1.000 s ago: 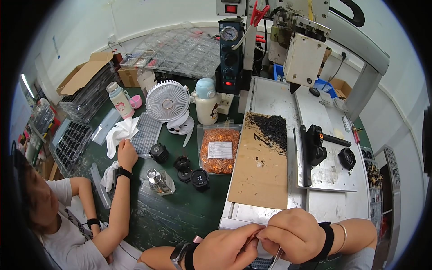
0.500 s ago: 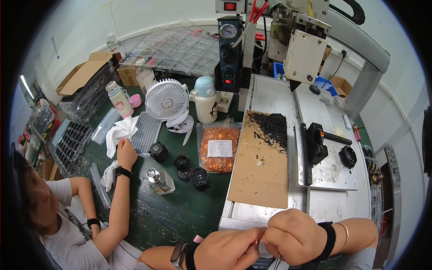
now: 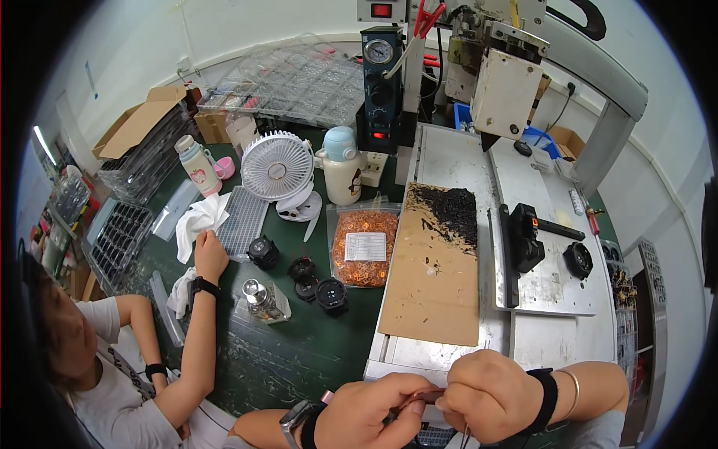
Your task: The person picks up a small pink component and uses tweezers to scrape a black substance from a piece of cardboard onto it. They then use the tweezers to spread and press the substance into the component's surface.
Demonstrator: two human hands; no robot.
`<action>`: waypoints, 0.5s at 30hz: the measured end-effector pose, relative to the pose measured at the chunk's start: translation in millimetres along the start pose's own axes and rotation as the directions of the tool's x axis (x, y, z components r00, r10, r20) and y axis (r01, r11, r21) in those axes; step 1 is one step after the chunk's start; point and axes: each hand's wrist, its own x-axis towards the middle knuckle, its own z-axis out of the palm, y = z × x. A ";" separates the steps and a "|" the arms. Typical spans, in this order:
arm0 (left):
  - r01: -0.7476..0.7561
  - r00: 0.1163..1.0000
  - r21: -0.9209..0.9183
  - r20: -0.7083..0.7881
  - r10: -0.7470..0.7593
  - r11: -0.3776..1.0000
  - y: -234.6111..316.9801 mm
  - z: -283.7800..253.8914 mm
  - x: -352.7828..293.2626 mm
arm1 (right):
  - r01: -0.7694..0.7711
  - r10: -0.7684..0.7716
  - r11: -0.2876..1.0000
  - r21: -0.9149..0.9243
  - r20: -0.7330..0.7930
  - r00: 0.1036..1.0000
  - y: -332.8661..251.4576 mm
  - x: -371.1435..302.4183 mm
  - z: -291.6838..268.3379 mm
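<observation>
Low in the view, my left hand (image 3: 366, 415) pinches one end of a small, thin, reddish-brown piece (image 3: 428, 395) between thumb and forefinger. My right hand (image 3: 490, 393) is closed, with its fingertips at the piece's other end. From beneath the right hand pokes a thin metal tool (image 3: 465, 435), perhaps tweezers; most of it is hidden in the palm. Just beyond the hands lies a brown cardboard sheet (image 3: 430, 299) with a pile of small black strips (image 3: 452, 213) at its far end. Under my hands, a dark patterned object shows only in part.
A machine head (image 3: 505, 90) hangs over the metal bed, where a black fixture (image 3: 523, 239) and a round black part (image 3: 578, 260) rest. Left are a bag of orange rings (image 3: 364, 247), black watch-like cases (image 3: 331, 297), a glass bottle (image 3: 265, 301), a fan (image 3: 277, 166) and a co-worker holding white cloth (image 3: 200, 224).
My left hand has drawn slightly left, away from the right. The reddish-brown piece now shows between them. My right hand has hardly moved.
</observation>
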 end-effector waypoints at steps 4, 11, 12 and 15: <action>0.012 1.000 0.003 -0.012 -0.012 1.000 -2.7 -3.4 -1.1 | 0.000 0.001 0.999 0.034 -0.020 1.000 1.7 -1.5 -0.3; 0.021 0.999 0.015 -0.037 -0.020 1.000 -9.0 -14.4 -19.8 | 0.054 -0.051 0.996 0.066 -0.046 0.998 0.1 -1.1 -5.7; 0.021 0.999 0.016 -0.039 -0.020 1.000 -8.3 -16.6 -18.8 | 0.068 -0.064 0.995 0.070 -0.052 0.997 0.1 -2.1 -6.6; 0.023 0.999 0.024 -0.048 -0.022 0.999 -10.4 -17.3 -22.3 | -0.031 0.040 0.994 -0.103 0.087 0.995 1.0 -4.3 -10.9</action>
